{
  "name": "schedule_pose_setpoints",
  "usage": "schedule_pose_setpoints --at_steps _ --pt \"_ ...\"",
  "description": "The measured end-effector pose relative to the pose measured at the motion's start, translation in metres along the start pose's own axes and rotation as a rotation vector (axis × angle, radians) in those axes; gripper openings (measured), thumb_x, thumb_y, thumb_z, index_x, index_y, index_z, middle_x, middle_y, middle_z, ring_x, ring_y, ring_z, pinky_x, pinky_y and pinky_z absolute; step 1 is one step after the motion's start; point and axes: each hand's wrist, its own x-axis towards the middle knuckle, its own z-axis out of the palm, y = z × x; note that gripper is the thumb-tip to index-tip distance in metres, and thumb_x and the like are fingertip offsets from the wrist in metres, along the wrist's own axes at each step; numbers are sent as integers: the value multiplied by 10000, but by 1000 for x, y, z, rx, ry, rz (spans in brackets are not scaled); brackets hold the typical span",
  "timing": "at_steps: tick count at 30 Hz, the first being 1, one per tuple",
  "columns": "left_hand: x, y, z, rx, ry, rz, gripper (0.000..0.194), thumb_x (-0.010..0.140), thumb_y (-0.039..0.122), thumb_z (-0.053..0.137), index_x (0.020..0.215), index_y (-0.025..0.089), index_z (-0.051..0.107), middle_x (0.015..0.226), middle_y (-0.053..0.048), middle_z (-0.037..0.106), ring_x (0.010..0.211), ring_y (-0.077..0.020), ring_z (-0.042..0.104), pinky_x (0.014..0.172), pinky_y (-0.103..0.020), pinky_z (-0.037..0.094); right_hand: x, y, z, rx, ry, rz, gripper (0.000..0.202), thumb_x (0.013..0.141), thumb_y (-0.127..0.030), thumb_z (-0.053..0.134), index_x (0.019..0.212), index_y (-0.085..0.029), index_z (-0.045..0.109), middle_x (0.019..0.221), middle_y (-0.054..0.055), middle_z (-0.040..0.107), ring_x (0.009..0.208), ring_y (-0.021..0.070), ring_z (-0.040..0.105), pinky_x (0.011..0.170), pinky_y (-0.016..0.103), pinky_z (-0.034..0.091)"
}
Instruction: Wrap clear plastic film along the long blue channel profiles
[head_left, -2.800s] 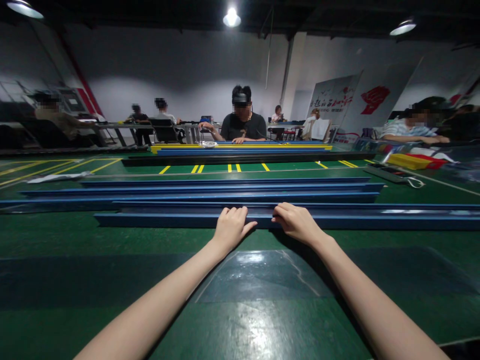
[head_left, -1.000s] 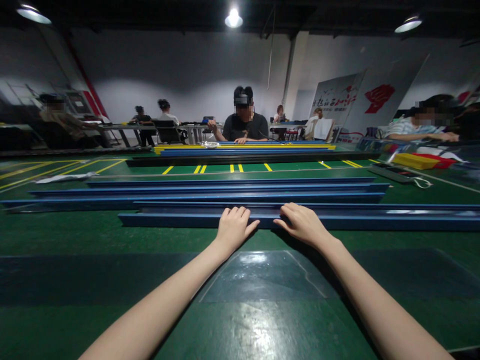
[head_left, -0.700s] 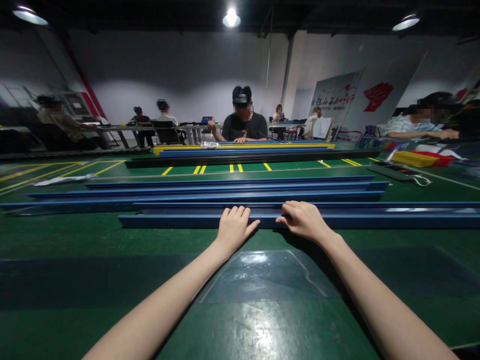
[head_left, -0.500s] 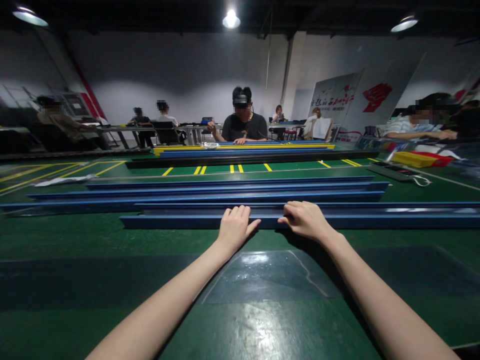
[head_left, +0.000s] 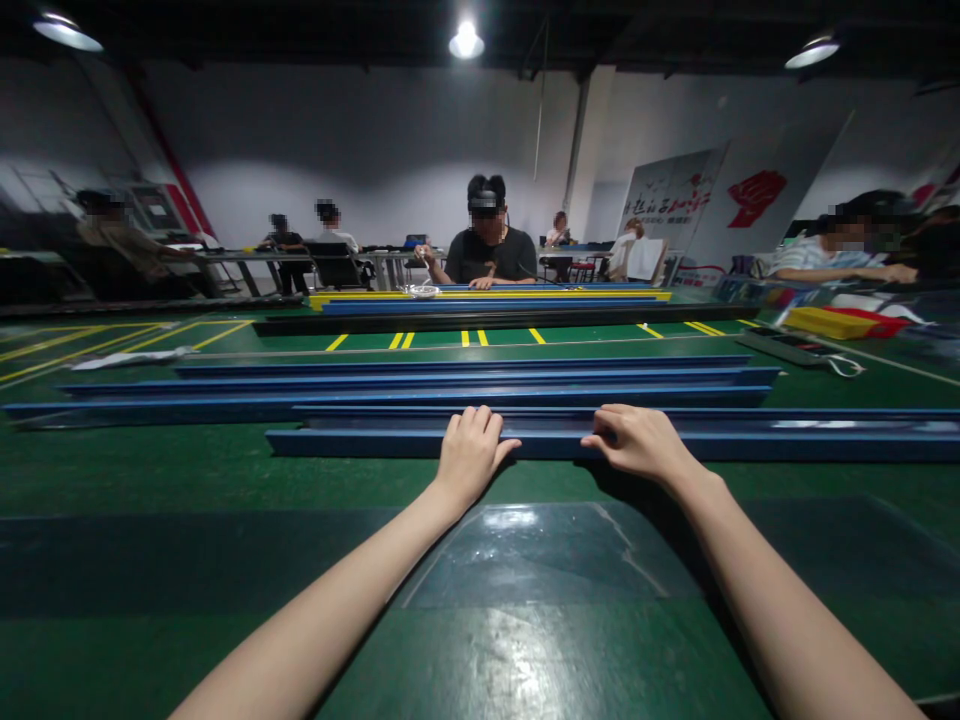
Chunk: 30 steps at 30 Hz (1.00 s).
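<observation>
A long blue U-shaped channel (head_left: 390,443) lies crosswise on the green table in front of me, its open side up. My left hand (head_left: 472,450) is over its near wall, fingers bent into the trough and thumb stuck out to the right along the wall. Farther right, my right hand (head_left: 637,437) pinches the same near wall with curled fingers and thumb; its fingertips are partly hidden. The channel's left end shows, while its right end runs out of view. Just behind it lie several more blue channels (head_left: 420,390), roughly parallel.
A clear plastic sheet (head_left: 525,555) lies on the table under my forearms. Black (head_left: 480,322) and yellow (head_left: 487,297) strips lie farther back, before a seated person (head_left: 491,250). To the right are a phone-like device (head_left: 799,347) with a white cord and a yellow tray (head_left: 832,322).
The nearest blue channel has slid to the right, and my right hand has moved right with it. My left hand has stayed almost in place as the channel passed under it.
</observation>
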Motion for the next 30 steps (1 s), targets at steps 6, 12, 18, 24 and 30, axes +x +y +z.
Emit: schedule_pose_setpoints --at_steps 6,12,18,24,30 --pt "2 0 -1 -50 -27 -25 291 802 444 446 786 161 512 827 -41 535 786 -181 442 656 -288 305 0 0 0 11 -5 6 296 776 -435 434 643 -189 527 690 18 585 592 129 504 494 233 203" --pt "3 -1 -3 -74 -47 -28 292 789 455 461 783 168 515 815 -30 536 785 -174 452 656 -282 305 0 0 0 19 -16 11 284 772 -428 441 644 -189 527 691 23 585 588 129 499 494 233 203" --pt "5 -2 -6 -90 -76 -23 294 785 460 467 772 170 516 829 -30 543 778 -164 465 652 -275 316 0 0 -1 22 -15 2 290 781 -429 425 647 -189 516 703 23 584 615 136 512 500 232 213" --pt "9 -3 -11 -92 -98 -11 313 774 478 472 758 169 519 813 -26 552 766 -160 478 646 -267 339 0 -1 -1 19 -20 11 296 784 -434 419 645 -189 510 712 24 583 616 137 513 499 234 215" --pt "16 -4 -21 -102 -199 2 303 763 469 501 737 169 521 792 -29 559 768 -161 497 611 -256 351 -1 -2 -1 30 -19 23 276 782 -418 423 656 -189 514 712 23 577 624 139 511 520 232 248"
